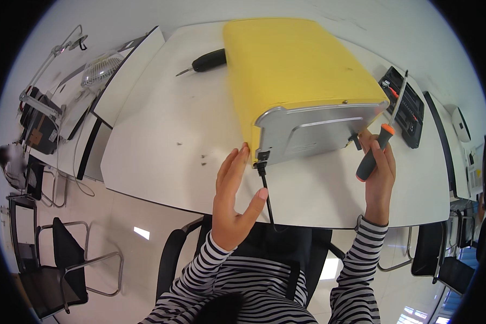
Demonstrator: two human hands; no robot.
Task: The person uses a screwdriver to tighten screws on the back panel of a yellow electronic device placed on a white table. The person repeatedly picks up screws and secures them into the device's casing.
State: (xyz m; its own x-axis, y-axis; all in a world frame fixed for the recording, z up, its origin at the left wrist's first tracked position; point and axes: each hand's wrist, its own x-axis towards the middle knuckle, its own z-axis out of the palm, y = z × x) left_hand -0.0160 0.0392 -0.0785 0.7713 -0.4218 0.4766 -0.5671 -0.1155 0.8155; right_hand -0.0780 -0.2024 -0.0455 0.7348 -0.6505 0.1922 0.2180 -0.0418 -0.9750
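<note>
Housing (pixel 302 65), yellow with a grey end panel (pixel 316 137), sits on the white table (pixel 162 140). Left hand (pixel 233 202) has straight fingers at its near-left corner, thumb spread wide; I can't tell whether the thumb touches the black cord (pixel 267 197). Right hand (pixel 380 167) grips a screwdriver (pixel 368 163), shaft up, by the panel's right side. I see a tool case (pixel 414 121) further right.

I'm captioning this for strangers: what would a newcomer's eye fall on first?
First, the yellow box on the white table, its grey panel on the near side. Then the orange-collared screwdriver in the right hand, and the left hand at the box's near left corner.
</note>
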